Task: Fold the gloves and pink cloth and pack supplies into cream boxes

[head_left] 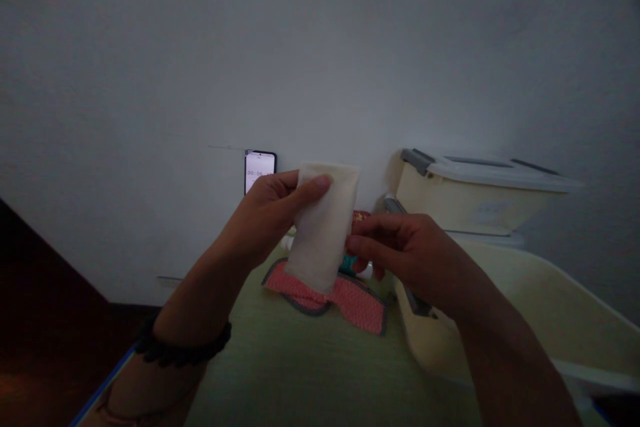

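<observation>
Above the worktop [300,373], a white folded sheet [323,240] is held up at a slight tilt, its lower end before a pink cloth [360,303] with a grey border; contact between the two cannot be judged. The left hand [273,210] is closed about the sheet's upper left part, thumb flat on the front face, fingers behind. The right hand [400,243] is half curled at the right edge, thumb and fingertips drawn close together; whether they pinch the sheet cannot be told. For good handling, the left thumb should press lightly and the right fingertips work along the edge, so that the thin material does not crease. Margins: a pale wall [325,47] stands behind, with a lit phone [260,167] against it; an open tub [425,340] and a lidded box [465,203] limit room rightward. Freer space lies toward the wearer, bounded at left by the worktop's blue edging [105,387].
</observation>
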The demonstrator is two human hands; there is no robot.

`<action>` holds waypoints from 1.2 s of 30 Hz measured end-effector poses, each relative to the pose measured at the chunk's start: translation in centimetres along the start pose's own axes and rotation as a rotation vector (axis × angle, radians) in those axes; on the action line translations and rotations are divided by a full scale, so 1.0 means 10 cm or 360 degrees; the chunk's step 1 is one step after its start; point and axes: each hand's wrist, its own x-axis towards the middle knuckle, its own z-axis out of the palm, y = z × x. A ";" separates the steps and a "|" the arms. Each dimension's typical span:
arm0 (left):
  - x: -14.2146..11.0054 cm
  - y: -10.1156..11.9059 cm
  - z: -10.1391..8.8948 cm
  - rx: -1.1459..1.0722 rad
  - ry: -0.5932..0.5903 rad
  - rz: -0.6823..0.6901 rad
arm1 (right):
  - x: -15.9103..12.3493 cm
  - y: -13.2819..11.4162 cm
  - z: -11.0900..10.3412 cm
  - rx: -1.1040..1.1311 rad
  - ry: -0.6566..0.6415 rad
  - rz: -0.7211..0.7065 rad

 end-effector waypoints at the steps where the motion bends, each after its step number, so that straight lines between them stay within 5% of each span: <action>1: 0.00 0.00 0.00 0.0008 -0.0002 0.0000 | 0.01 0.01 0.01 -0.0032 0.0025 -0.0040; 14: 0.00 0.01 0.00 0.0116 0.0051 0.0039 | -0.02 -0.02 0.03 0.0231 -0.0078 -0.0053; 20: 0.01 0.02 0.02 0.0236 0.0070 0.0045 | 0.04 0.06 0.14 -0.0026 0.0132 -0.0051; 28: 0.02 0.02 0.01 -0.0146 -0.0047 -0.0054 | 0.03 0.06 0.08 0.0190 0.0123 -0.0004; 36: 0.01 0.03 0.02 -0.0292 -0.0209 -0.0123 | 0.02 0.02 0.04 -0.0229 0.0058 -0.0149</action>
